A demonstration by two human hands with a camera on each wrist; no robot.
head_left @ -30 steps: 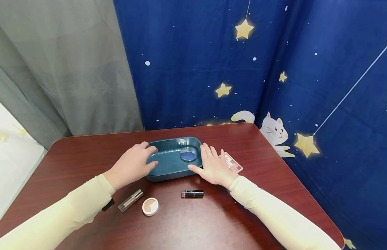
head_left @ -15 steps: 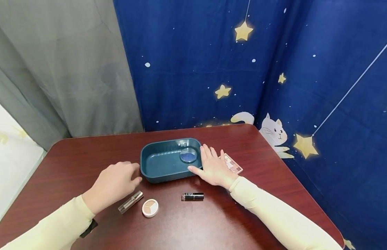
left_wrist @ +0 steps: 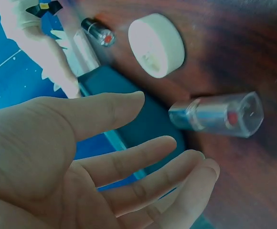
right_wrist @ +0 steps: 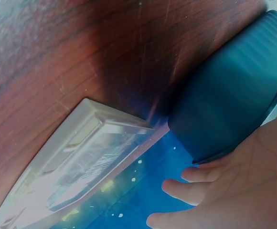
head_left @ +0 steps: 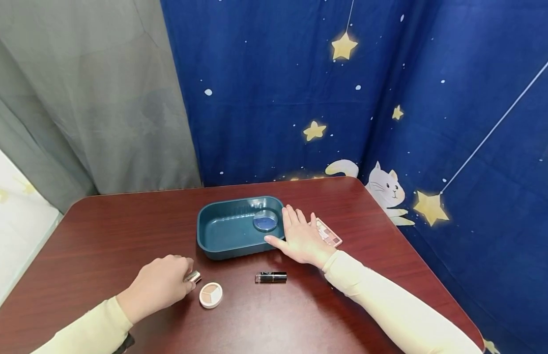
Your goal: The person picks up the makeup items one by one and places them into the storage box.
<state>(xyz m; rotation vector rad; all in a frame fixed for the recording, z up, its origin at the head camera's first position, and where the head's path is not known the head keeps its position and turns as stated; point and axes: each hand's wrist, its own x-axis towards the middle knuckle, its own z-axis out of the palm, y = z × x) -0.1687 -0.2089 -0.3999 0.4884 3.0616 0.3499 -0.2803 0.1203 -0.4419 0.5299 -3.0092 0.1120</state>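
My left hand (head_left: 158, 282) is over a slim silver-and-clear cosmetic tube (head_left: 194, 277), hiding most of it. In the left wrist view, the thumb and loosely bent fingers are spread, with the tube (left_wrist: 215, 113) lying just beyond their tips; red shows through its clear end. Beside it sits a round white three-shade makeup compact (head_left: 211, 295). My right hand (head_left: 304, 238), fingers extended, rests against the right end of a teal oblong tray (head_left: 238, 252). Inside that tray lies a round, clear-and-blue flat item (head_left: 265, 222).
A black lipstick (head_left: 271, 277) lies in front of the tray. An eyeshadow palette (head_left: 330, 234), partly behind my right hand, lies to the tray's right. The dark red wooden table (head_left: 123, 226) ends at blue and grey curtains (head_left: 274, 88).
My left hand has left the tray's left end and come down and toward me, over the tube. The right hand stays at the tray's right end.
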